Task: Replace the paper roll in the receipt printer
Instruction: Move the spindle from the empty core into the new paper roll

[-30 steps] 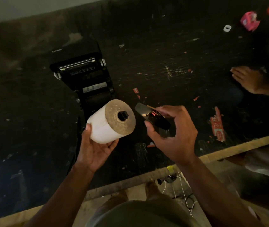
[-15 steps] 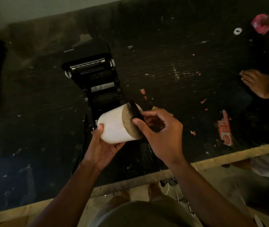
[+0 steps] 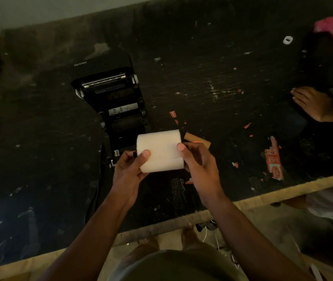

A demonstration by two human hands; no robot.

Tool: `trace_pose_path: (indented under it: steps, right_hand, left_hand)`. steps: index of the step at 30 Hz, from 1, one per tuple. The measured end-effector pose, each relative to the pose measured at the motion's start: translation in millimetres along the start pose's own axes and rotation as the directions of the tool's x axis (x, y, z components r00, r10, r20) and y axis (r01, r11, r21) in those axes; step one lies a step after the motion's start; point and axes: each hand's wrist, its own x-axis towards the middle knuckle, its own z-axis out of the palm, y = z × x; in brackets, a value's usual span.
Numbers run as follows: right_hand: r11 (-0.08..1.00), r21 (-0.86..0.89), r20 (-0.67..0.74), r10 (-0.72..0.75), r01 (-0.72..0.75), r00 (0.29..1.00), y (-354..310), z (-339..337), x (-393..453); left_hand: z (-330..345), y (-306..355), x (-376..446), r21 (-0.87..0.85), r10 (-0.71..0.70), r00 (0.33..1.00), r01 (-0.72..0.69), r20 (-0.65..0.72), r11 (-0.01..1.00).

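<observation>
A white paper roll (image 3: 159, 151) lies sideways between my two hands, just in front of the black receipt printer (image 3: 119, 102). My left hand (image 3: 130, 171) grips its left end, thumb on top. My right hand (image 3: 197, 167) grips the right end, thumb on the paper. A black holder piece (image 3: 182, 132) shows at the roll's right end. The printer's lid stands open toward the back, with its paper bay partly hidden behind the roll.
A brown cardboard core (image 3: 197, 138) lies on the dark table (image 3: 212, 88) right of the roll. Red paper scraps (image 3: 274, 159) litter the right side. Another person's hand (image 3: 311, 102) rests at the far right. The table's wooden front edge (image 3: 283, 189) runs below my hands.
My right hand brought the black piece to the roll's right end and now grips that end. The roll turned from end-on to sideways, held by both hands.
</observation>
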Motion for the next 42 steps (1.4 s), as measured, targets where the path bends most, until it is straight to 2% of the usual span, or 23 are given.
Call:
trace_pose_path:
  steps: [2, 4, 6, 8, 11, 13, 14, 15, 17, 19, 22, 24, 26, 28, 30, 35, 36, 38, 39, 40, 42]
  right_hand:
    - [0.971, 0.227, 0.020, 0.075, -0.077, 0.997, 9.1, -1.9, 6.2]
    - [0.894, 0.431, 0.046, 0.116, -0.125, 0.992, 13.6, -7.1, 13.8]
    - [0.852, 0.502, 0.040, 0.150, -0.149, 0.988, 13.7, -14.4, 21.4]
    - [0.834, 0.529, 0.010, 0.181, -0.159, 0.983, 11.5, -23.5, 28.4]
    - [0.780, 0.608, -0.029, 0.208, -0.148, 0.978, 4.5, -39.5, 38.7]
    - [0.735, 0.664, -0.036, 0.220, -0.142, 0.975, -2.1, -52.4, 45.5]
    - [0.723, 0.677, -0.044, 0.225, -0.136, 0.973, -5.1, -59.1, 49.0]
    - [0.722, 0.680, -0.057, 0.226, -0.128, 0.972, -6.7, -65.6, 52.5]
    - [0.732, 0.672, -0.081, 0.224, -0.112, 0.971, -8.3, -77.0, 57.9]
    - [0.737, 0.667, -0.086, 0.225, -0.112, 0.970, -9.5, -85.9, 59.8]
    - [0.739, 0.664, -0.091, 0.233, -0.115, 0.968, -6.5, -95.3, 59.7]
    - [0.727, 0.678, -0.096, 0.232, -0.107, 0.968, -1.3, -100.7, 59.3]
    - [0.715, 0.692, -0.097, 0.231, -0.102, 0.968, 5.4, -105.7, 57.8]
    - [0.711, 0.697, -0.103, 0.229, -0.094, 0.968, 9.8, -110.2, 55.2]
    - [0.700, 0.707, -0.098, 0.242, -0.104, 0.965, 11.6, -114.2, 51.6]
    - [0.701, 0.710, -0.114, 0.210, -0.068, 0.971, 17.1, -124.0, 44.9]
    - [0.702, 0.710, -0.114, 0.188, -0.053, 0.975, 17.7, -125.8, 43.3]
    - [0.714, 0.700, -0.122, 0.144, -0.018, 0.982, 15.9, -128.1, 39.4]
    - [0.721, 0.693, -0.123, 0.138, -0.014, 0.983, 15.6, -128.8, 38.4]
    - [0.727, 0.686, -0.117, 0.134, -0.017, 0.984, 16.3, -130.1, 38.1]
    - [0.742, 0.669, -0.112, 0.143, -0.032, 0.983, 16.9, -130.1, 36.3]
  left_hand:
    - [14.5, -0.8, -0.3, 0.092, 0.052, 0.998, -0.049, -0.037, 0.995]
    - [29.9, -2.8, 0.3, 0.186, 0.093, 0.993, -0.078, -0.077, 0.980]
    - [43.7, -4.1, 2.4, 0.281, 0.126, 0.987, -0.094, -0.098, 0.955]
    - [53.1, -5.0, 6.6, 0.367, 0.159, 0.986, -0.128, -0.055, 0.921]
    - [62.9, -1.8, 18.2, 0.326, 0.101, 0.990, -0.128, 0.100, 0.937]
    - [67.8, -2.5, 35.3, 0.292, 0.056, 0.991, -0.089, 0.120, 0.952]
    - [70.0, -4.9, 45.2, 0.360, 0.079, 0.992, -0.111, 0.103, 0.926]
    - [71.7, -9.0, 55.2, 0.501, 0.139, 0.986, -0.164, 0.088, 0.849]
    - [72.7, -21.4, 76.1, 0.806, 0.235, 0.959, -0.264, 0.160, 0.530]
    - [75.7, -37.6, 92.5, 0.933, 0.131, 0.953, -0.296, 0.273, 0.203]
    - [83.1, -62.0, 106.6, 0.951, -0.028, 0.969, -0.247, 0.246, -0.187]
    - [91.1, -76.3, 111.9, 0.924, -0.038, 0.978, -0.205, 0.204, -0.324]
    - [97.4, -86.6, 116.0, 0.911, -0.020, 0.985, -0.166, 0.172, -0.377]
    - [99.2, -92.8, 119.4, 0.922, 0.008, 0.988, -0.142, 0.155, -0.360]
    - [96.2, -96.7, 123.7, 0.958, 0.043, 0.991, -0.109, 0.125, -0.266]
    - [80.6, -96.7, 120.1, 0.978, 0.055, 0.997, -0.066, 0.056, 0.196]
    - [78.3, -95.2, 114.3, 0.944, 0.039, 0.999, -0.036, 0.025, 0.327]
    - [79.0, -88.2, 96.4, 0.730, -0.058, 0.997, 0.074, -0.046, 0.680]
    - [79.5, -82.7, 86.3, 0.587, -0.109, 0.993, 0.111, -0.039, 0.802]
    - [79.4, -75.1, 76.2, 0.477, -0.123, 0.992, 0.109, -0.003, 0.872]
    - [74.1, -58.7, 58.2, 0.366, -0.087, 0.993, 0.052, 0.078, 0.929]
